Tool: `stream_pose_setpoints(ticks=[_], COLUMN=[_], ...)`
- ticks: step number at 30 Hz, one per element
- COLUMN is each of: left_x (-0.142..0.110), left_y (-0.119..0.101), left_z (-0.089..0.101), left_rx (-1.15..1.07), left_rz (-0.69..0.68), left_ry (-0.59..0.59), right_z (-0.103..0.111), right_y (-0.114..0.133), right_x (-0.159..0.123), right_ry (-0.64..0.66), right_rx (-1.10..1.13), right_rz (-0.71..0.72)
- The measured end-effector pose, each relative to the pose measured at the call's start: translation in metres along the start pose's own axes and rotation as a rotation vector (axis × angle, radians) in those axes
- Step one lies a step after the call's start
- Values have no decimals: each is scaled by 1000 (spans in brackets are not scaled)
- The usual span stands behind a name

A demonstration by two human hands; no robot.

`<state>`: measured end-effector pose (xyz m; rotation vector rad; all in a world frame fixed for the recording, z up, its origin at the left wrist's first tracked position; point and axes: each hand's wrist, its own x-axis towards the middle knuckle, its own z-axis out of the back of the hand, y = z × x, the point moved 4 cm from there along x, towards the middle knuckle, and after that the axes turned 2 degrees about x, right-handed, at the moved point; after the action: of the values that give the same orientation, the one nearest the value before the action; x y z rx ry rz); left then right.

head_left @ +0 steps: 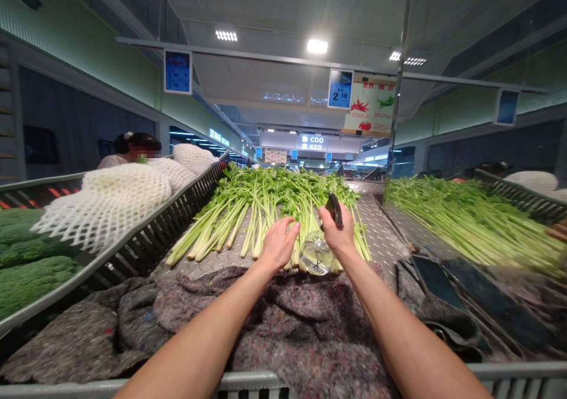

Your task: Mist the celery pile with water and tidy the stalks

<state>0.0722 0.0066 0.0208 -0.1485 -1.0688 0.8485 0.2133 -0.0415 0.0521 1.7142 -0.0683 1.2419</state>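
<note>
My right hand [339,231] is closed around the neck of a spray bottle [316,256], with a clear round body and a black trigger head, above the celery. Beside it on the left, my left hand [280,244] hovers over the stalk ends, thumb and fingers apart and seemingly holding nothing. Whether it touches a stalk I cannot tell. The celery [230,216] lies in a broad row on a patterned metal shelf [378,228], its leaves at the back and its pale stalk ends towards me.
Crumpled grey-brown felt cloth [310,328] covers the front. At left, a black slatted crate wall [146,234] borders broccoli [38,281] and white foam netting [110,192]. A mirror [465,222] rises on the right. A dark phone-like slab [436,281] lies on the cloth. A person [133,148] stands behind.
</note>
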Motion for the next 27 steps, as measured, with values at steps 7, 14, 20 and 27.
stream_pose_setpoints(ticks=[7, 14, 20, 27], left_x=[0, -1, -1, -1], left_y=[0, -2, -2, -2], left_z=[2, 3, 3, 3], left_rx=[24, 25, 11, 10], left_rz=[9, 12, 10, -2], left_ry=[-30, -31, -35, -35], right_z=[3, 5, 10, 8], right_y=[-1, -8, -17, -7], right_x=[0, 3, 8, 4], right_ry=[-28, -58, -123, -117], right_rx=[-49, -51, -37, -13], right_rz=[-21, -31, -65, -45])
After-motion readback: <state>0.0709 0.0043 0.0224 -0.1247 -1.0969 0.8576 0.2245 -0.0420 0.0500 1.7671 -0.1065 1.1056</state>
